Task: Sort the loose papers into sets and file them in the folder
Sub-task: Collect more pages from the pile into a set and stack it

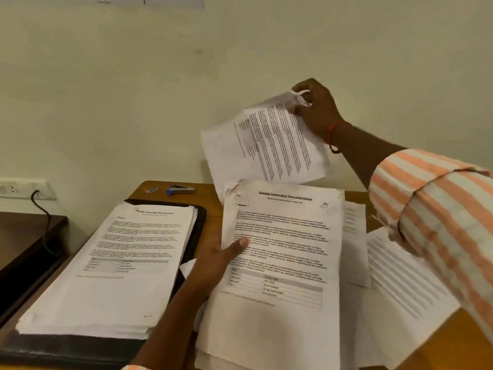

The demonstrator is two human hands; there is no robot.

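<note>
The right hand [317, 108] pinches the lifted sheets [266, 145] by a corner for sorting — the left hand's [213, 260] grip clamps the front stack [280, 249] steady.

The folder [198, 222] lies mostly hidden beneath a paper stack [112, 265]. Body text on the raised sheets [266, 145] is blurred. The striped sleeve [437, 222] leaves frame at right.

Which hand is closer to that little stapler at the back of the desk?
Left. The left hand rests on the document set in front of the stapler, slightly to its right. The right hand is raised off to the stapler's right, holding papers up by a corner.
</note>
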